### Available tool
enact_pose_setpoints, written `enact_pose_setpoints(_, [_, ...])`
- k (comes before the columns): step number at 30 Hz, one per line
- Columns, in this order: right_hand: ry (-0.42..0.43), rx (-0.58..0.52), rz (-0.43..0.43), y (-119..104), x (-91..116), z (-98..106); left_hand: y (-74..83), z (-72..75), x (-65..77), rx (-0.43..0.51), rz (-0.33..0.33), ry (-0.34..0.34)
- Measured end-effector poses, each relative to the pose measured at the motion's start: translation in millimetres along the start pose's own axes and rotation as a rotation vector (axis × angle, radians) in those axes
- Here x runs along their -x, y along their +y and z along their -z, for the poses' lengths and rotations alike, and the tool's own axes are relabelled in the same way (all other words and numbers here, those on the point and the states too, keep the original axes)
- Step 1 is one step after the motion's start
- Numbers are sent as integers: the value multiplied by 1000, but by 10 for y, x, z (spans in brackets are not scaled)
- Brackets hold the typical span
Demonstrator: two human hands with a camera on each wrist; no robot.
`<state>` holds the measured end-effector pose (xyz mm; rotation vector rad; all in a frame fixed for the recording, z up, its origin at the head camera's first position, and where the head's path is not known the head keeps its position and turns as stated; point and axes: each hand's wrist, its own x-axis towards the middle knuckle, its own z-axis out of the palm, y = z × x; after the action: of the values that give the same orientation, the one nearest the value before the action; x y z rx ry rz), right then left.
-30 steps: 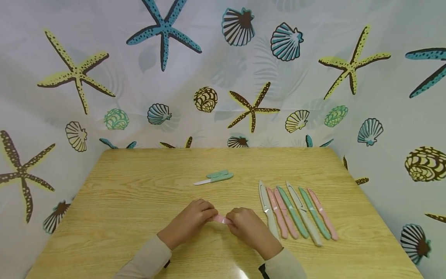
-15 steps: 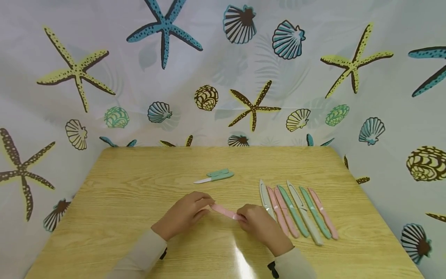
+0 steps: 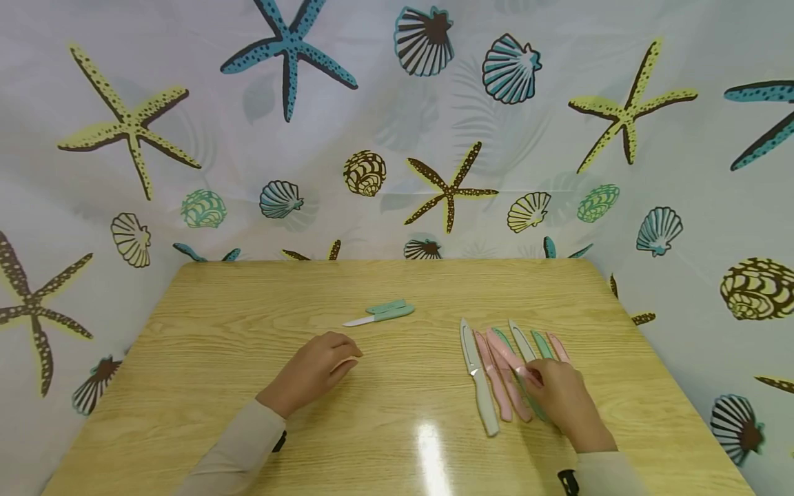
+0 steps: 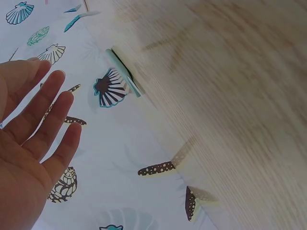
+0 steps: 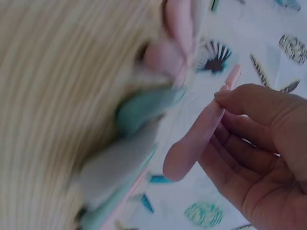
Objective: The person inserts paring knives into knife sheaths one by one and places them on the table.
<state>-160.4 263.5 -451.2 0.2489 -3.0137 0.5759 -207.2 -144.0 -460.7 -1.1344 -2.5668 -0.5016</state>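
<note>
My right hand pinches a pink knife with its cover on, held between thumb and fingers. It is over the row of covered knives at the right of the table, and hides parts of several of them. At the row's left end lies a cream knife, with a pink knife beside it. My left hand is over the table left of centre, holding nothing, its fingers loosely extended in the left wrist view. Beyond it lies a green knife with its white blade bare, and its green cover lies alongside.
The wooden table reaches back to a white curtain printed with starfish and shells, which also stands along both sides. In the row, a green knife and a pink knife show only their covered ends past my right hand.
Both hands were on the pink knife earlier. My left hand has let go and drawn back to the left, while my right has carried the knife rightward over the row.
</note>
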Motion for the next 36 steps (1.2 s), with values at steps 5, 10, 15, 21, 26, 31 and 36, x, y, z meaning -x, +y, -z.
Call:
enact_pose_setpoints(5, [41, 19, -113, 382, 86, 176, -34, -11, 15, 0, 3, 12])
enact_pose_setpoints(10, [-10, 28, -234, 681, 136, 262, -51, -16, 23, 7, 10, 7])
enact_pose_setpoints(15, [-46, 40, -295, 878, 129, 266, -56, -9, 30, 10, 29, -21])
enact_pose_setpoints(21, [-65, 54, -325, 960, 116, 245, -53, 0, 31, 15, 41, -37])
enact_pose_setpoints(26, [-59, 52, -337, 974, 96, 231, -58, 1, 31, 18, 48, -43])
enact_pose_setpoints(31, [-72, 50, -354, 974, 84, 226, -56, 6, 1, 15, 55, -49])
enact_pose_setpoints(36, [-58, 79, -346, 922, 98, 233, -108, 9, -33, -9, 67, -35])
